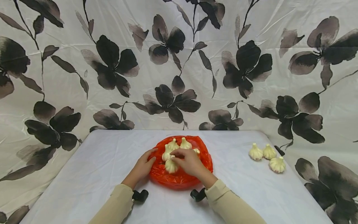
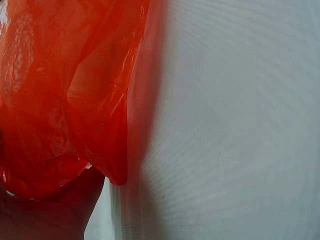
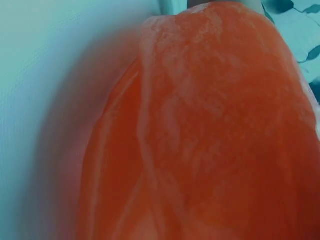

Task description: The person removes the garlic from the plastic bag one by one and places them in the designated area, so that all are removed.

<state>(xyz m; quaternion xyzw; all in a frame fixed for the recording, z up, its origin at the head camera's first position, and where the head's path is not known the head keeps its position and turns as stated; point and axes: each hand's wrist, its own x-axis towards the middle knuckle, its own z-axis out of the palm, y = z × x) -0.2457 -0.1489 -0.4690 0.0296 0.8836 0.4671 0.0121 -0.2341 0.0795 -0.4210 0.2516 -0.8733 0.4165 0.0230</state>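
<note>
A red plastic bag [image 1: 181,183] lies spread open on the table, with several pale garlic bulbs [image 1: 185,143] in it. At the bag's left rim, my left hand [image 1: 142,166] holds the plastic between thumb and fingers; the left wrist view shows part of that hand [image 2: 62,212] against the bag [image 2: 40,100]. Over the bag's middle, my right hand [image 1: 191,161] pinches the top of the front garlic bulb [image 1: 171,167] with thumb and fingertips, partly covering bulbs behind it. Only the bag's outer side [image 3: 215,125] fills the right wrist view.
Three more garlic bulbs [image 1: 269,152] sit grouped near the right edge of the white-covered table [image 1: 235,193]. A small black object [image 1: 279,150] lies by that edge. Behind the table hangs a floral cloth [image 1: 207,93]. Both wrists carry black cameras [image 1: 198,195].
</note>
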